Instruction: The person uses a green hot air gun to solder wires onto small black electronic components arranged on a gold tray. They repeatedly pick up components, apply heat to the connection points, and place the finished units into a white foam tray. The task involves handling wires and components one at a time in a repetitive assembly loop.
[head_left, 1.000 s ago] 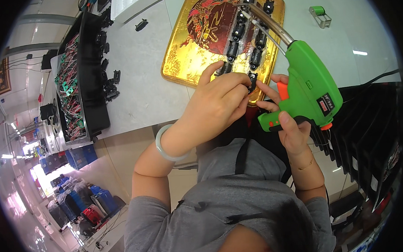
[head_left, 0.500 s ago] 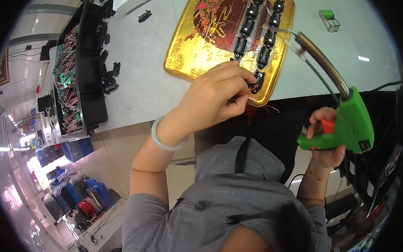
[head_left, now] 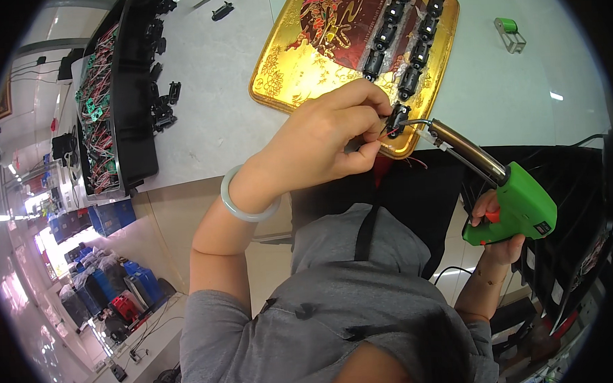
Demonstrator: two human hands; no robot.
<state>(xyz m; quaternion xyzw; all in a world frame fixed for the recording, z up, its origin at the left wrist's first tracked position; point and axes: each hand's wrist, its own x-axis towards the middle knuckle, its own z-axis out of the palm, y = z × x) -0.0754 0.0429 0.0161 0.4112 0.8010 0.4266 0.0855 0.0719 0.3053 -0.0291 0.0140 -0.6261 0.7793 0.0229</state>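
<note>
I judge the small black connector [head_left: 398, 119] to be light, rigid plastic with thin wires trailing from it, so it should be pinched by its body and not by the leads, which look fine enough to bend or pull loose; it sits at the near edge of the gold tray [head_left: 295, 70], just over the rim. My left hand [head_left: 325, 140] has it pinched between thumb and forefinger; the fingertips [head_left: 377, 115] close on its left side, leaving the right face bare; red and pale wire ends show just below the pinch.

My right hand [head_left: 500, 235] is clenched around the grip of the green soldering gun [head_left: 516, 208], one finger on the orange trigger; the gun looks heavier and stiff, best held by that grip, well away from the brown metal barrel [head_left: 464, 149], which I take to be hot. The tip touches, or all but touches, the connector's right side, close to my left fingertips.

More black connectors [head_left: 409, 32] lie in two rows farther up the tray; a black bin of wired parts [head_left: 107, 97] stands well apart to the left.
</note>
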